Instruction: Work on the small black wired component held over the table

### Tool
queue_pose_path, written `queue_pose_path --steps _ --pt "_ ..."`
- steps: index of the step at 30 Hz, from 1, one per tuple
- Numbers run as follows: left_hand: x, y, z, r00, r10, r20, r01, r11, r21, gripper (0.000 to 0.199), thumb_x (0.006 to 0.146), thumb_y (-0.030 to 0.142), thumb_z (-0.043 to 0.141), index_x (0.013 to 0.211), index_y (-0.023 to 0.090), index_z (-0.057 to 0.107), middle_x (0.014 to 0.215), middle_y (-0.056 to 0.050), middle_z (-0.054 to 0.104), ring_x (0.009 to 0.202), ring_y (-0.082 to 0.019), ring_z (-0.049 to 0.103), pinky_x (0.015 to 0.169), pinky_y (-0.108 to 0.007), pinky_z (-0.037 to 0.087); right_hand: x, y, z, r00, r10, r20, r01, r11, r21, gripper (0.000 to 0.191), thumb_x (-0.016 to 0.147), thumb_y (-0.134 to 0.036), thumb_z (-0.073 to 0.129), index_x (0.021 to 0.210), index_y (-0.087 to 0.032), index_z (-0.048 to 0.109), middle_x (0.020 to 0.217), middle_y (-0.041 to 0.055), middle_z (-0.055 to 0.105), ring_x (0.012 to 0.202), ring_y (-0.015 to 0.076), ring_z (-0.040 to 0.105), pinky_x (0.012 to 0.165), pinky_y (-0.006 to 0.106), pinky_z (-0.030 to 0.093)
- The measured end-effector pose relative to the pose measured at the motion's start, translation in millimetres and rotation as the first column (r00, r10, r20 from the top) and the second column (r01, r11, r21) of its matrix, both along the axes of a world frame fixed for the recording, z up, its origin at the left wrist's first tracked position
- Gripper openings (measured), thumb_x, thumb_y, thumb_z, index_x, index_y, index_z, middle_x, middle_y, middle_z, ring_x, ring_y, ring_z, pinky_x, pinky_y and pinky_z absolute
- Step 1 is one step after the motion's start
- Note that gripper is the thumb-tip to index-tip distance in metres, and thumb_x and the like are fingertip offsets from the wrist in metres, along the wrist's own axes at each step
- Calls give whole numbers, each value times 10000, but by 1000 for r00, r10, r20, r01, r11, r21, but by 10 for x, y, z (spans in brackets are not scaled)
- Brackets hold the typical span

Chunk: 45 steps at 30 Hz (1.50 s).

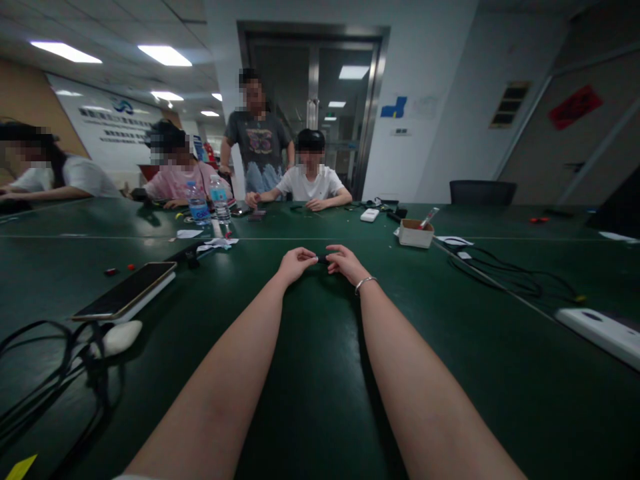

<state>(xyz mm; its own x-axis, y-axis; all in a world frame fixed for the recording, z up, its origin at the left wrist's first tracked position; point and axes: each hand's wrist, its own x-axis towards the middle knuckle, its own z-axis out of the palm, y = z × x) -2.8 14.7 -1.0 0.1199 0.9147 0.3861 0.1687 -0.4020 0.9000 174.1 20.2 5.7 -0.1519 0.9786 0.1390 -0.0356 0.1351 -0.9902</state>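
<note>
Both arms reach forward over the dark green table (320, 373). Between my hands is a small, dark, short object (323, 259), too small to name. My left hand (297, 264) pinches its left end with thumb and fingertips. From the other side, my right hand (346, 263), with a silver bangle on the wrist, curls its fingers close to the right end. Its thumb and fingertips seem to touch the object, though the exact contact is hard to make out.
To the left lie a phone (127, 290) on a white box, black cables (75, 360) and a white mouse-like object (120, 337). Water bottles (220, 200), a small box (417, 234), more cables (505, 270) and a white device (600, 333) stand around. Several people are across the table.
</note>
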Motion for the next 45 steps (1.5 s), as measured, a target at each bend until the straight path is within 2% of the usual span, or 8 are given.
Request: queue_pose_path --steps 9,16,20,26,31,36,41,45 --pt "7 -17 11 1000 0 -1 0 1000 -14 220 622 246 740 789 135 648 774 -65 671 725 -159 615 739 -318 476 7 1 -6 1000 29 6 -29 999 15 298 736 -52 595 1003 -174 544 783 -6 602 441 42 560 434 166 504" --pt "1 24 -19 999 28 16 -28 1000 2 229 620 260 742 788 136 648 742 -61 668 688 -160 609 718 -323 473 -5 1 1 999 3 32 -2 1000 -25 99 839 -159 546 936 -137 545 623 -14 576 388 58 534 401 177 481" --pt "-11 50 -35 999 39 20 -39 999 11 232 615 266 745 785 139 650 768 -70 676 708 -168 617 727 -328 476 4 -21 13 1000 15 -20 -15 1000 14 325 756 -62 585 1047 -191 522 767 -28 595 419 40 548 431 177 505" --pt "-19 64 -51 999 41 21 -41 999 19 238 615 278 744 791 146 652 775 -63 678 718 -161 620 733 -318 475 -9 -1 9 999 -9 50 11 999 -31 118 825 -199 564 926 -138 553 661 -9 570 403 55 533 408 183 493" --pt "-26 97 -73 999 53 3 -53 998 14 244 623 302 735 790 147 648 759 -62 672 703 -162 617 706 -314 472 4 -21 20 999 37 0 -37 999 31 361 710 -50 612 1035 -187 538 817 -15 593 429 35 544 433 177 502" --pt "-18 92 -73 999 48 24 -48 999 -11 240 620 293 734 785 146 640 735 -58 666 683 -160 612 673 -301 466 -3 -10 21 999 14 42 -12 999 -38 142 819 -199 576 943 -135 553 677 4 590 413 58 534 415 186 491" --pt "-2 43 -38 998 36 55 -35 999 -15 228 628 286 727 771 140 625 686 -49 655 656 -154 612 651 -291 463 13 -8 13 997 73 8 -74 997 31 365 713 -80 636 1039 -206 529 843 -10 607 442 37 544 440 178 504" --pt "-1 27 -21 997 36 61 -34 999 -36 242 630 303 728 774 138 624 689 -56 661 661 -161 618 654 -297 465 3 -2 2 999 18 39 -18 1000 -13 175 805 -214 589 964 -157 544 736 15 606 427 53 536 424 181 495"
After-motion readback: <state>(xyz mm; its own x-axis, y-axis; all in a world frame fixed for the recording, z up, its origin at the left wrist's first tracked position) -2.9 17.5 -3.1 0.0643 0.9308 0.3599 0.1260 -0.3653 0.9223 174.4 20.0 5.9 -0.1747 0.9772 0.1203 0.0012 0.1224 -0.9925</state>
